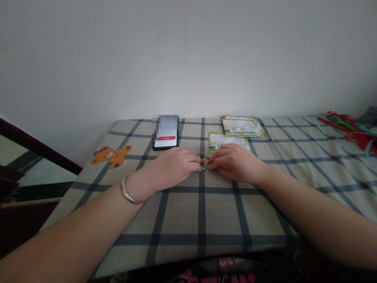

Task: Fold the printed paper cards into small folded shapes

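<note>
Between my fingertips, low over the middle of the table, is a small folded piece of green and white printed paper (205, 163). My left hand (179, 163), with a silver bangle at the wrist, pinches its left side. The right side is gripped by the fingertips of my right hand (234, 161). Just behind the right hand lies a printed leaflet (226, 139), partly covered by that hand. Farther back is a stack of similar green-edged leaflets (241, 125).
A phone (165, 137) with a lit screen lies behind my left hand. At left is a flat orange bear cutout (112, 156). Red and green ribbons or cloth (350, 127) lie at far right. A checked cloth (182, 220) covers the table, which meets a white wall (188, 59).
</note>
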`<move>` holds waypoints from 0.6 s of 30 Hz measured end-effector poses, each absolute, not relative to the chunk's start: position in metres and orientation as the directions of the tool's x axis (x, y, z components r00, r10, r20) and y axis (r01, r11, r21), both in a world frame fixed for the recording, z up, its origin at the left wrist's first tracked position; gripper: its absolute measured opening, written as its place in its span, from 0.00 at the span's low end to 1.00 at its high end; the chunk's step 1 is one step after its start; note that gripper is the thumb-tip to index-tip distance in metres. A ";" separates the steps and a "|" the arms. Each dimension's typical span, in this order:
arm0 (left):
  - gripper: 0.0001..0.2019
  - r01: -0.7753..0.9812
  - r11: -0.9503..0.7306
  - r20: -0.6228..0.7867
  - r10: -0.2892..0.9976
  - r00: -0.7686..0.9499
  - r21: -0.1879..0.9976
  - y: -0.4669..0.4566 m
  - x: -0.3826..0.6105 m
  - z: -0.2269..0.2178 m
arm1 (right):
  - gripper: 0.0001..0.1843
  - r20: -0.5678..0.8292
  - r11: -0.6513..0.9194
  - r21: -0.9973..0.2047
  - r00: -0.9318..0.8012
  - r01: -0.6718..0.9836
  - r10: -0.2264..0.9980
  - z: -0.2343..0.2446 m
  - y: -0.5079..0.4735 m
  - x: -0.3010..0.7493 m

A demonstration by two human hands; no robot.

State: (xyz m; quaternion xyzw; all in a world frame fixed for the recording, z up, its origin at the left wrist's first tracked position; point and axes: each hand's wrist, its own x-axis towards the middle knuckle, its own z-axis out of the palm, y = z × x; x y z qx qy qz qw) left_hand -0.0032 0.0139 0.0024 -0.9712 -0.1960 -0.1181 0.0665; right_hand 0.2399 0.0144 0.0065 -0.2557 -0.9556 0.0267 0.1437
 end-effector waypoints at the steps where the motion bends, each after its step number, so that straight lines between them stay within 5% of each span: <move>1: 0.11 0.397 -0.915 0.249 0.369 0.895 -0.074 0.015 -0.003 0.003 | 0.13 0.260 0.865 -0.129 -0.825 0.485 0.502 0.007 0.015 0.240; 13: 0.12 0.450 -0.888 0.250 0.417 0.874 -0.092 0.011 -0.003 0.003 | 0.10 0.225 0.902 0.013 -0.880 0.431 0.417 0.012 0.014 0.241; 18: 0.11 0.404 -0.903 0.236 0.365 0.901 -0.147 0.010 -0.005 0.005 | 0.11 0.223 0.892 -0.044 -0.866 0.450 0.448 0.012 0.016 0.245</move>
